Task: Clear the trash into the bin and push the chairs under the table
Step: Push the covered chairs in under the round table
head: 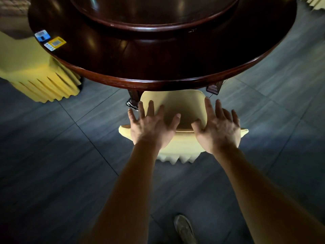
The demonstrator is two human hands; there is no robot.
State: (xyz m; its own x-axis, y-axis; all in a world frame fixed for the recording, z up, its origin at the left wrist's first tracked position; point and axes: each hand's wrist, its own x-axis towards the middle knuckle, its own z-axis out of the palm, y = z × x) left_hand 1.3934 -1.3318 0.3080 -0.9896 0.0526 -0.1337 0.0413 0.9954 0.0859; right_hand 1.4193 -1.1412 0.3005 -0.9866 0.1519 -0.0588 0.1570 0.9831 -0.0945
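A chair in a pale yellow cover (pixel 182 106) stands right in front of me, its seat partly tucked under the edge of the round dark wooden table (pixel 158 81). Both my hands lie on top of its backrest with fingers spread and straight. My left hand (pixel 152 125) rests on the left part of the backrest, and my right hand (pixel 217 126) on the right part, thumbs pointing inward. Neither hand holds anything.
A raised turntable (pixel 154 20) sits on the table's middle. Two small sticker cards (pixel 50 39) lie near the table's left edge. Another yellow-covered chair (pixel 35 74) stands at the left, and a third shows at the top right corner (pixel 313 1). My shoe (pixel 184 228) is on the grey tiled floor.
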